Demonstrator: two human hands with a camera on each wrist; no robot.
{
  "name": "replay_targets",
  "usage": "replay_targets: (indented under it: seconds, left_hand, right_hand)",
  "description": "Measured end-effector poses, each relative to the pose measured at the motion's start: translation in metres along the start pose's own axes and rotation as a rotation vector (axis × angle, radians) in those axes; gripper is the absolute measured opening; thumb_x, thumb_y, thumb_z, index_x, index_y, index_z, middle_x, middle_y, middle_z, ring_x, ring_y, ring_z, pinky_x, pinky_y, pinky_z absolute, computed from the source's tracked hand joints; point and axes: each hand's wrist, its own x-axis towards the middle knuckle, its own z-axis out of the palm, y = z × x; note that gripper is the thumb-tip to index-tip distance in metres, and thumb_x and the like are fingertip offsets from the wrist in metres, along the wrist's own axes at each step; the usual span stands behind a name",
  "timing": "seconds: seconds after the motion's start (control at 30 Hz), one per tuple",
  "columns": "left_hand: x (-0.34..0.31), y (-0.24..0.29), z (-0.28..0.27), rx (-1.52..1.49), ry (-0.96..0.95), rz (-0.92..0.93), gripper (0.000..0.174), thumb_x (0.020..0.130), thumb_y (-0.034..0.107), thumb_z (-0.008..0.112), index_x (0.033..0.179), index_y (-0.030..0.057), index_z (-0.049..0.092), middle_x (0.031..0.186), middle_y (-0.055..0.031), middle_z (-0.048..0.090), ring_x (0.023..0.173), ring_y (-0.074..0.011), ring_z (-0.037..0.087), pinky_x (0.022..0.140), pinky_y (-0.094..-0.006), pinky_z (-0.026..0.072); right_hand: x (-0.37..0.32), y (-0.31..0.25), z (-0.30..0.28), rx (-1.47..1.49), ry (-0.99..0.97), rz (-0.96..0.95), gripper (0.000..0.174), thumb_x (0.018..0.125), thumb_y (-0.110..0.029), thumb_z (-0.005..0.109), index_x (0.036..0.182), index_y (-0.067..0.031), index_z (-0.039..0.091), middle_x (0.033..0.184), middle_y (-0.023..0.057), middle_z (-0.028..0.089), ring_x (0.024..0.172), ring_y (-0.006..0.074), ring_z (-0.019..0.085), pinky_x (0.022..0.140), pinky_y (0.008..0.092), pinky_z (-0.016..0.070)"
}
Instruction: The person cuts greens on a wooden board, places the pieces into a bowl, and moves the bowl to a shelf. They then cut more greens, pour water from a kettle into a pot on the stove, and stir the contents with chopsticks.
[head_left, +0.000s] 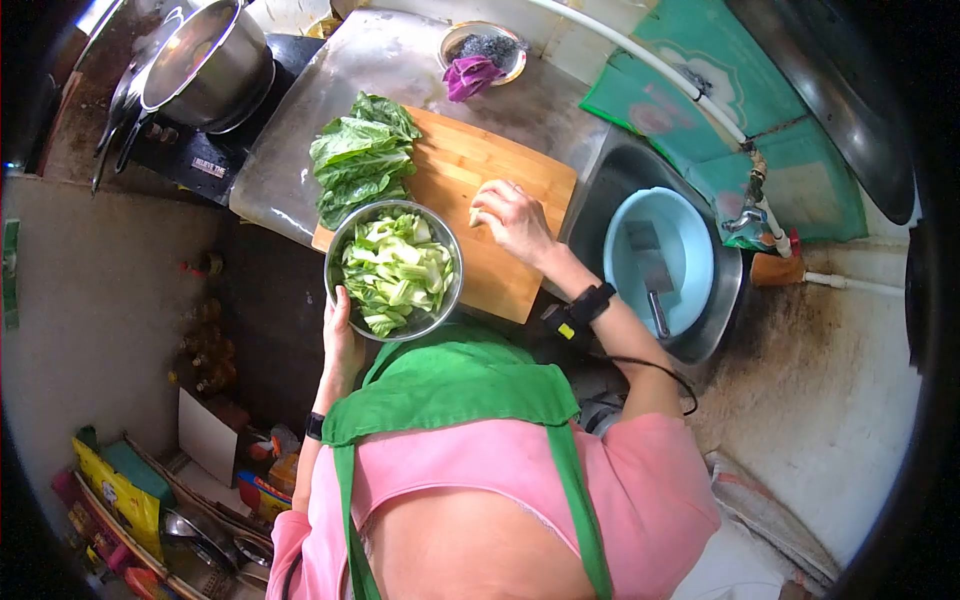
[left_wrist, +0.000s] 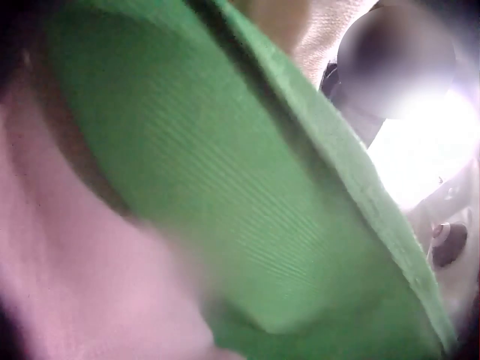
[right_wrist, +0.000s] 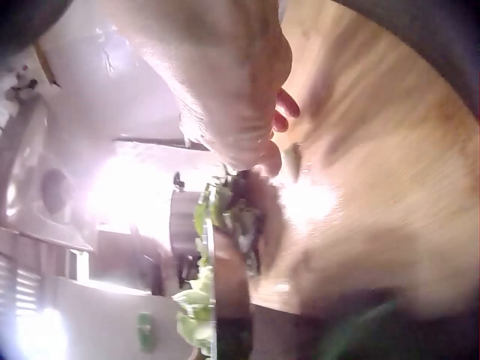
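Observation:
A steel bowl [head_left: 459, 262] full of chopped leafy greens [head_left: 398, 275] is held at its near left side by my left hand [head_left: 343, 338], thumb on the outer wall. Over the wooden cutting board [head_left: 500, 275], my right hand [head_left: 515, 222] has its fingers curled down, pinching a small pale vegetable piece [right_wrist: 292, 161] close to the wood. Whole green leaves [head_left: 362, 160] lie in a pile on the board's left end, just behind the bowl. The left wrist view is mostly filled by the green apron [left_wrist: 225, 180]; the left hand is hidden there.
Right of the board, a sink [head_left: 600, 190] holds a light blue basin [head_left: 612, 235] with a cleaver [head_left: 655, 275] inside. Behind the board stands a small bowl [head_left: 515, 68] with a scouring pad and purple leaf. A steel pot [head_left: 205, 75] sits on the stove at left.

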Motion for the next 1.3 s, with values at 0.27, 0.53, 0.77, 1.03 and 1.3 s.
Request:
replay_targets:
  seconds: [0.27, 0.53, 0.77, 1.03, 1.3]
  left_hand:
    - [-0.006, 0.0, -0.009, 0.033, 0.051, 0.007, 0.047, 0.094, 0.035, 0.045, 0.13, 0.0059, 0.036, 0.124, -0.011, 0.049, 0.108, -0.0224, 0.053, 0.091, -0.0392, 0.0456]
    - [-0.002, -0.01, -0.004, 0.024, 0.042, 0.032, 0.046, 0.094, 0.034, 0.045, 0.129, 0.0051, 0.037, 0.121, -0.0107, 0.051, 0.106, -0.0219, 0.054, 0.088, -0.0375, 0.0471]
    - [-0.009, -0.006, 0.016, -0.005, 0.053, -0.011, 0.045, 0.095, 0.032, 0.045, 0.13, 0.005, 0.037, 0.121, -0.0114, 0.051, 0.106, -0.0214, 0.054, 0.089, -0.0373, 0.0468]
    - [-0.014, -0.005, 0.012, -0.035, 0.087, 0.0, 0.047, 0.094, 0.034, 0.044, 0.132, 0.0067, 0.034, 0.126, -0.0102, 0.048, 0.11, -0.0229, 0.053, 0.092, -0.0401, 0.0453]
    - [-0.025, 0.037, 0.002, -0.054, 0.097, 0.12, 0.046, 0.094, 0.035, 0.045, 0.129, 0.0051, 0.039, 0.122, -0.0084, 0.052, 0.108, -0.0208, 0.054, 0.091, -0.0378, 0.0454]
  right_hand:
    - [-0.009, 0.021, 0.016, -0.099, -0.352, 0.09, 0.024, 0.073, -0.015, 0.066, 0.089, -0.0042, 0.052, 0.092, 0.0132, 0.049, 0.083, 0.0312, 0.058, 0.068, 0.0404, 0.0499]
    - [-0.005, 0.026, 0.014, -0.024, -0.343, 0.154, 0.021, 0.072, -0.01, 0.065, 0.087, -0.0044, 0.052, 0.085, 0.012, 0.053, 0.072, 0.0289, 0.057, 0.063, 0.036, 0.0479]
    - [0.009, -0.052, 0.011, 0.745, -0.198, 0.255, 0.014, 0.074, -0.005, 0.071, 0.084, -0.0046, 0.061, 0.084, 0.001, 0.058, 0.071, 0.0085, 0.057, 0.062, 0.0243, 0.0474]
    - [0.007, -0.016, 0.009, 0.179, 0.051, 0.251, 0.01, 0.076, -0.011, 0.065, 0.084, -0.0065, 0.061, 0.081, 0.0087, 0.06, 0.069, 0.0248, 0.061, 0.06, 0.0332, 0.0494]
    - [0.001, 0.032, 0.05, -0.134, 0.01, 0.072, 0.008, 0.078, -0.011, 0.061, 0.082, -0.0077, 0.055, 0.086, 0.0095, 0.056, 0.07, 0.0274, 0.06, 0.06, 0.0392, 0.0494]
